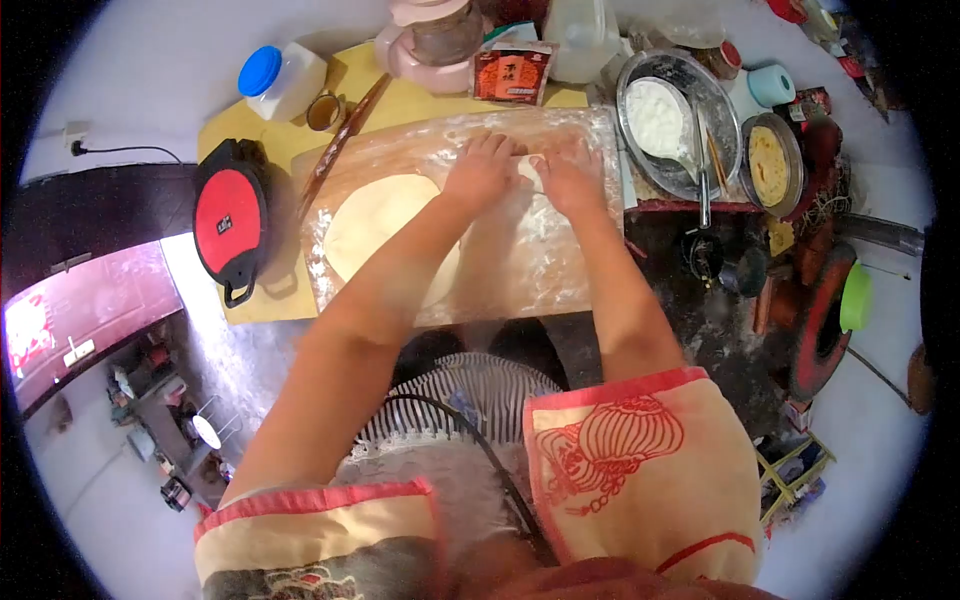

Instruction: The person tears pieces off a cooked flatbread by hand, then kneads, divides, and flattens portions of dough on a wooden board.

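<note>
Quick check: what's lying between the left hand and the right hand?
In the head view, a small pale piece, apparently dough, lies between the left hand and the right hand, on the floured board.

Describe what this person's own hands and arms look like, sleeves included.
The left hand and right hand wear no gloves, and both forearms are bare. The wide, short sleeves are cream with red trim. The right sleeve carries a red line drawing resembling a lantern; the left sleeve has a dark patterned panel.
</note>
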